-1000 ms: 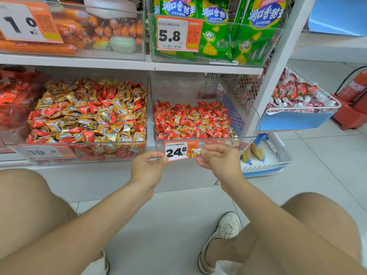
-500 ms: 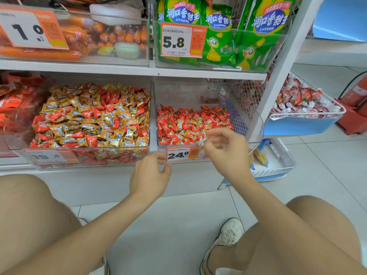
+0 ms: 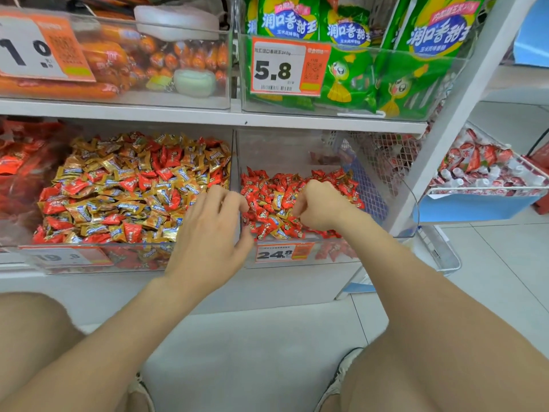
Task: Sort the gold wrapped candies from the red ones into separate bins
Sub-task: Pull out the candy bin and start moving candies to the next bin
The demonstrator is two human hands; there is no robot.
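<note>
Two clear plastic bins sit side by side on the low white shelf. The left clear bin holds the gold-wrapped candies with many red ones mixed in. The right clear bin holds the red-wrapped candies with a few gold ones among them. The left hand hovers over the near right corner of the left bin, by the divider. Its grip is loose: fingers bent and apart, thumb out, with nothing seen in it. The right hand reaches down into the red pile in the right bin, knuckles up and fingers curled under. Its fingertips are hidden among the wrappers, so I cannot tell whether its grip has a candy.
</note>
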